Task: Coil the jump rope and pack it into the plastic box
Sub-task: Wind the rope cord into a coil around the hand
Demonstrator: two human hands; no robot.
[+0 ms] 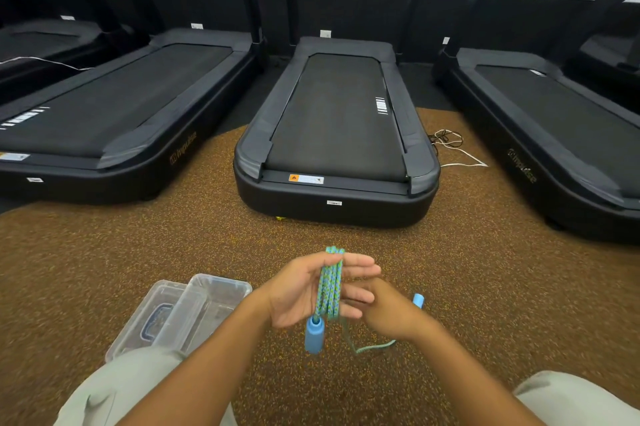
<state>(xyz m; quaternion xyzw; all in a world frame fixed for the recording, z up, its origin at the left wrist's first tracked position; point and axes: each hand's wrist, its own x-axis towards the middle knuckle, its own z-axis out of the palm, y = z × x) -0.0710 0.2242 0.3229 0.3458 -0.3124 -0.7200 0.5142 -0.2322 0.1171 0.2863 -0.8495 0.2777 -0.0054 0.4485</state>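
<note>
We have the jump rope (329,287) looped in several strands round our left hand (304,290), fingers nearly straight, one blue handle (314,335) dangling below; our right hand (391,314) sits just behind, fingers hidden, so we cannot tell its hold. The cord looks light, soft and springy, so we would pinch the bundle mid-length. The clear box (214,301) waits on the speckled floor (104,252) before treadmills (337,120).

We record the jump rope (329,287), blue-green braid, looped across the left hand (304,290), one blue handle (314,335) hanging below; clear plastic box (221,282) open on carpet (104,252), leftward.
</note>
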